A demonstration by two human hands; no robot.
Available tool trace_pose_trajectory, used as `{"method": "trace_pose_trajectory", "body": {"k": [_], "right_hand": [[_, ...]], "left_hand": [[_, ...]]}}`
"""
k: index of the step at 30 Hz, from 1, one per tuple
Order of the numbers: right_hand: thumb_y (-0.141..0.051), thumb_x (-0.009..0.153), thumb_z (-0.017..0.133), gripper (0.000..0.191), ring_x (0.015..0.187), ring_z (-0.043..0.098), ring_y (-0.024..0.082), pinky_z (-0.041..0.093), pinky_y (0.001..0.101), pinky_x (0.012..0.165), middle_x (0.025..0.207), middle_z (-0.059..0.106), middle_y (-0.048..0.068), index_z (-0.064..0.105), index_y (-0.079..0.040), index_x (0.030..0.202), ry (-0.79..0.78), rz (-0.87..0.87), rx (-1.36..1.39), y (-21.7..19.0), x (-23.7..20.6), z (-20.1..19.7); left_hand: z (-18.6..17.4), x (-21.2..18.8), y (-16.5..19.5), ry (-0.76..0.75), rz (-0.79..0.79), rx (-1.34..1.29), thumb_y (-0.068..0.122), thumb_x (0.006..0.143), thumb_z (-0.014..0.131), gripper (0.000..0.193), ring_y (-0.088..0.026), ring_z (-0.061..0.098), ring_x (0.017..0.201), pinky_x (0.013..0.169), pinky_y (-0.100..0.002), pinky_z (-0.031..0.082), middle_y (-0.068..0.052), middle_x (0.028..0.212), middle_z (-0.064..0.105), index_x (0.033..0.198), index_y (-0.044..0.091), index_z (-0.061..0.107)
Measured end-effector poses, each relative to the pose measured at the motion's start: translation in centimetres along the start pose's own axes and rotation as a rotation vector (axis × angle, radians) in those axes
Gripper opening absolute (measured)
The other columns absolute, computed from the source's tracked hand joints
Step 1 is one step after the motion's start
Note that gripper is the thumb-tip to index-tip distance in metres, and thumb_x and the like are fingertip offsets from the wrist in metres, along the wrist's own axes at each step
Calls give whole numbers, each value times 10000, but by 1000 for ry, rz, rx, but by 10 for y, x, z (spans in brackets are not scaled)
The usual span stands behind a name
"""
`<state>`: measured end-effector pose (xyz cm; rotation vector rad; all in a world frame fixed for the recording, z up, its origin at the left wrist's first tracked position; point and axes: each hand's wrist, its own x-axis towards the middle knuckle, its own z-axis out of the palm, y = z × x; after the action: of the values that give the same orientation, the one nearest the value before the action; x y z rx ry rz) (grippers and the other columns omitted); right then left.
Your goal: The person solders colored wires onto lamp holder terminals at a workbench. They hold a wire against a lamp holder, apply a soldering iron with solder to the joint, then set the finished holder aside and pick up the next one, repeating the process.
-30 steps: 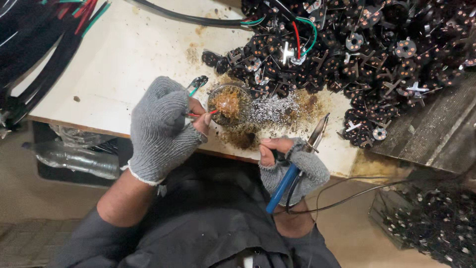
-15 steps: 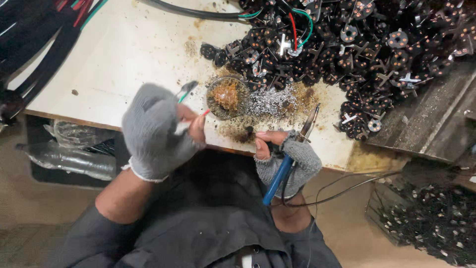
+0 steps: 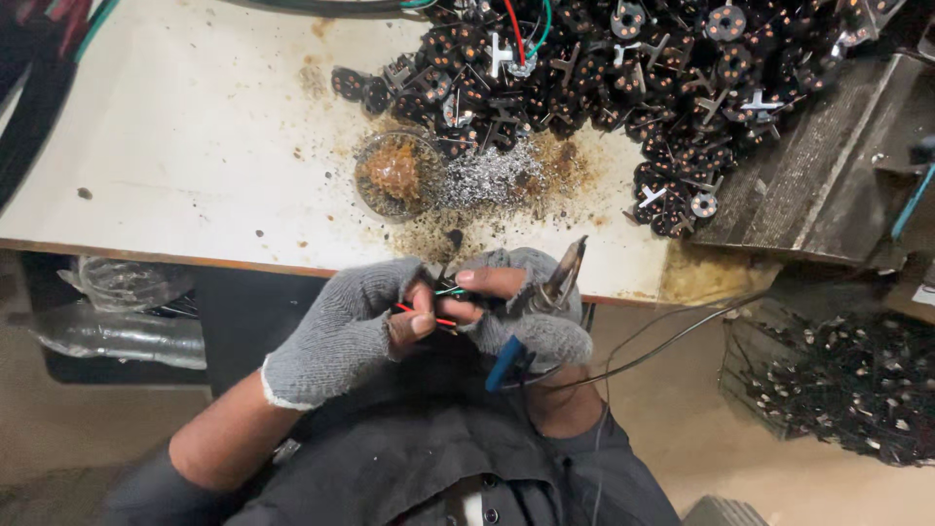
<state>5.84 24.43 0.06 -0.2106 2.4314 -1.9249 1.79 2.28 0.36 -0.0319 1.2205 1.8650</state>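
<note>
My left hand [image 3: 346, 326], in a grey fingerless glove, pinches thin red and green wires [image 3: 433, 307] just below the table's front edge. My right hand [image 3: 521, 307], gloved the same way, touches the same wires with its fingertips and grips a soldering iron [image 3: 565, 273] with a blue handle, tip pointing up toward the table. Both hands meet close to my body. A small round dish of brown flux [image 3: 394, 175] sits on the white table [image 3: 185, 146] above them, beside a patch of silvery solder scraps [image 3: 497, 175].
A large heap of black round parts with metal tabs [image 3: 604, 88] covers the table's far right. A dark grooved tray [image 3: 828, 166] lies at right, a bin of more black parts [image 3: 857, 390] below it. Black cables [image 3: 29, 107] hang at left.
My left hand has pulled back from the flux dish to the table edge. Both hands now meet over the wires, and the view has shifted down toward my body.
</note>
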Motion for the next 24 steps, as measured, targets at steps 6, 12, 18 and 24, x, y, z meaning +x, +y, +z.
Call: {"method": "trace_pose_trajectory", "body": {"k": [6, 12, 18, 24], "right_hand": [[-235, 956, 722, 172, 821, 769, 241, 602, 326, 748, 973, 795, 108, 785, -77, 981, -136, 150, -94, -8, 25, -2], [-233, 999, 742, 167, 863, 772, 292, 598, 347, 741, 1056, 790, 103, 769, -72, 1039, 12, -73, -500, -12, 38, 12], [-287, 932, 809, 225, 839, 770, 285, 597, 347, 759, 1060, 781, 117, 697, -93, 907, -51, -80, -459, -8, 41, 8], [-290, 886, 822, 244, 713, 715, 289, 547, 372, 664, 974, 782, 96, 790, -90, 1024, -63, -80, -589, -5, 43, 12]], "left_hand": [[-9, -2, 23, 195, 447, 1186, 317, 747, 852, 240, -286, 651, 669, 553, -409, 477, -47, 765, 608, 792, 172, 667], [-17, 12, 24, 347, 408, 1265, 295, 698, 860, 240, -312, 649, 687, 568, -444, 484, -65, 784, 614, 772, 187, 660], [-28, 16, 23, 347, 481, 1225, 286, 681, 851, 271, -326, 651, 708, 586, -444, 483, -77, 814, 620, 815, 158, 653], [-31, 19, 23, 325, 440, 1251, 291, 703, 841, 266, -325, 650, 696, 578, -443, 485, -77, 797, 620, 818, 144, 651]]}}
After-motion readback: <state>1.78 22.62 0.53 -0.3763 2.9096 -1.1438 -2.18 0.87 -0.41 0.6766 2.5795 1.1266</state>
